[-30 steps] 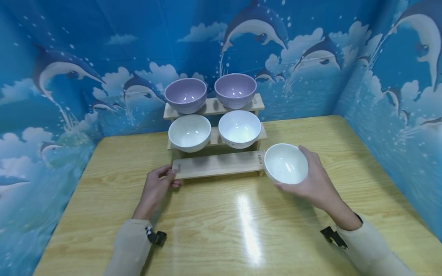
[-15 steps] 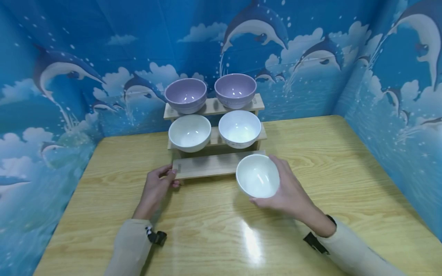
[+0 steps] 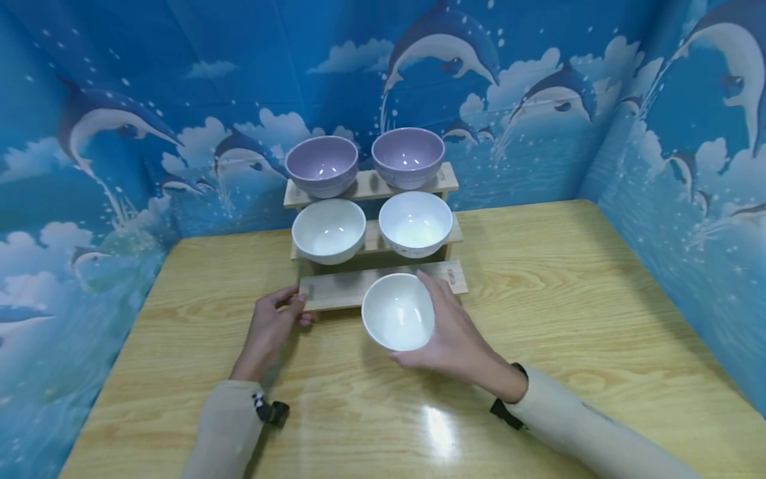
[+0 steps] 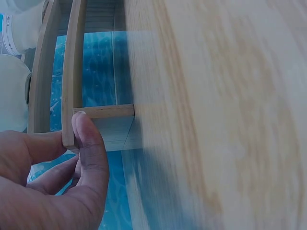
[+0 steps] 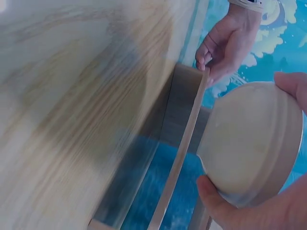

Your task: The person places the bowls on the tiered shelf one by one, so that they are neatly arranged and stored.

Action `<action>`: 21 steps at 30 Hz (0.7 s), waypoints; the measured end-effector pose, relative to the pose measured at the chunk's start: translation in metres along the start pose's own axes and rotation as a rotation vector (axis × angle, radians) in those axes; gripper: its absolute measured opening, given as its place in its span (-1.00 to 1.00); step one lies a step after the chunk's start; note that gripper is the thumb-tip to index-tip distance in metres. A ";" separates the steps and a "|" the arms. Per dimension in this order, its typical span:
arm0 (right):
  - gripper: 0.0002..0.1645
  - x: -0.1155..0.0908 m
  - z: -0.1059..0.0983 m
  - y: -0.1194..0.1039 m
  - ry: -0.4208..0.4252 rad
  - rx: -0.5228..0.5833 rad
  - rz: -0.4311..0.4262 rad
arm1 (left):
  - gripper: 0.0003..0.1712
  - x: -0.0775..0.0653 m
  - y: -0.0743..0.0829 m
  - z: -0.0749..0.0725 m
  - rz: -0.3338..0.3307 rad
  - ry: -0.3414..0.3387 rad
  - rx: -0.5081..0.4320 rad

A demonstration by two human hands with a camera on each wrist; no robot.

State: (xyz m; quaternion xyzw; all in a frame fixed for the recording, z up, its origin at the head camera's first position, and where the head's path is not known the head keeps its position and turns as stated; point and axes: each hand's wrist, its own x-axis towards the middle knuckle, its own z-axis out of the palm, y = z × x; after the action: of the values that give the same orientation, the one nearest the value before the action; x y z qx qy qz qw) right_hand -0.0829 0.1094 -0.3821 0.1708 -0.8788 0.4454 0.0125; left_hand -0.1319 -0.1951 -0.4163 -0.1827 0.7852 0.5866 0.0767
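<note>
A white bowl is in my right hand, with the thumb on its near side and the fingers round its right side. In the head view the bowl covers part of the lowest board of a three-step wooden rack. The right wrist view has the bowl beside the board's edge; whether it touches is unclear. My left hand pinches the left end of that lowest board, and the left wrist view shows the fingers at the board's end.
Two white bowls stand on the middle step and two purple bowls on the top step. The rack rests on a wood-grain table. Behind it hangs a blue dolphin-print cloth.
My right hand has carried the white bowl leftward from the rack's right end to in front of the lowest board's middle. The left hand stays put on the rack.
</note>
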 end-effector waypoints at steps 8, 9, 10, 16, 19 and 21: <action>0.58 0.012 0.016 -0.002 -0.009 0.007 -0.043 | -0.46 0.000 -0.001 0.000 0.010 -0.004 -0.008; 0.58 0.013 0.017 -0.002 -0.009 0.004 -0.045 | -0.46 0.000 -0.001 -0.001 0.011 -0.005 -0.009; 0.58 0.013 0.018 -0.002 -0.010 0.002 -0.047 | -0.46 0.000 -0.001 -0.001 0.013 -0.006 -0.012; 0.59 0.017 0.024 -0.002 -0.016 0.007 -0.035 | -0.45 0.000 -0.001 0.000 0.014 -0.011 -0.012; 0.60 0.019 0.026 -0.002 -0.016 0.011 -0.029 | -0.43 0.000 -0.001 0.000 0.010 -0.013 -0.008; 0.59 0.020 0.027 -0.002 -0.013 0.008 -0.028 | -0.43 0.000 -0.001 0.000 0.008 -0.013 -0.006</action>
State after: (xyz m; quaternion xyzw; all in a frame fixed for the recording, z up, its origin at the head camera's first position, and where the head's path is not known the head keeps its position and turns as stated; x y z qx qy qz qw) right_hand -0.0976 0.0814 -0.3929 0.1862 -0.8747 0.4474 0.0123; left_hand -0.1314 -0.1952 -0.4168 -0.1758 0.7838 0.5904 0.0791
